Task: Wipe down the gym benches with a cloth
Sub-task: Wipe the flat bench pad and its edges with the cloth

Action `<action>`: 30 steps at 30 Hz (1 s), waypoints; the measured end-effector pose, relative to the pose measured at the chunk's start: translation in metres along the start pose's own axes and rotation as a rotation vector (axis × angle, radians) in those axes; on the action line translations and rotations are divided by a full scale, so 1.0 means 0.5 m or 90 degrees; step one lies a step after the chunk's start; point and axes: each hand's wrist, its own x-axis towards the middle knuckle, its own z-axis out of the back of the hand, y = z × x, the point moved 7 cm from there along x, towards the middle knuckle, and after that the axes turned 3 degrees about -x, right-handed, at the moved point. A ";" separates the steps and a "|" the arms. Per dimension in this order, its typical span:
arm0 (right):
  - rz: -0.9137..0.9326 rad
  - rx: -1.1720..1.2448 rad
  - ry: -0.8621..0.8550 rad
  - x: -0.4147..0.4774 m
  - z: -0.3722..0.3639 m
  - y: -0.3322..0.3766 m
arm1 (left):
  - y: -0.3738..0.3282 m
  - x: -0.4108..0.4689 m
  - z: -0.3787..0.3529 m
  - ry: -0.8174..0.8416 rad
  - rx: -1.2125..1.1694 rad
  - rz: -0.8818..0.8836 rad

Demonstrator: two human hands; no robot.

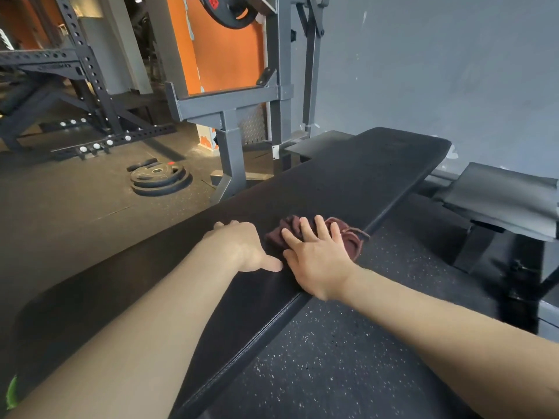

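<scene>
A long black padded gym bench [348, 176] runs from the lower left to the upper right of the head view. A crumpled dark maroon cloth [351, 237] lies on the bench near its right edge. My right hand [317, 255] presses flat on the cloth with fingers spread and straight. My left hand [242, 246] rests on the bench pad just left of the cloth, thumb pointing toward my right hand, its fingers bent over the pad and partly hidden.
A grey steel rack frame [230, 104] stands behind the bench. Stacked weight plates [160, 176] lie on the floor to the left. A second padded piece [508, 198] sits at the right by the grey wall. Speckled rubber floor [332, 358] lies below.
</scene>
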 end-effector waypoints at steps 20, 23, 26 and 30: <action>0.166 -0.013 0.007 0.041 0.012 0.019 | 0.031 0.014 0.032 0.039 -0.019 -0.040; 0.177 -0.020 0.031 0.057 0.013 0.000 | 0.045 0.038 0.049 0.011 0.053 0.005; 0.038 -0.046 0.039 0.149 0.015 -0.100 | 0.073 0.059 0.051 0.020 0.105 0.073; -0.136 0.023 0.087 0.241 0.002 -0.206 | 0.091 0.063 0.029 0.091 0.023 0.069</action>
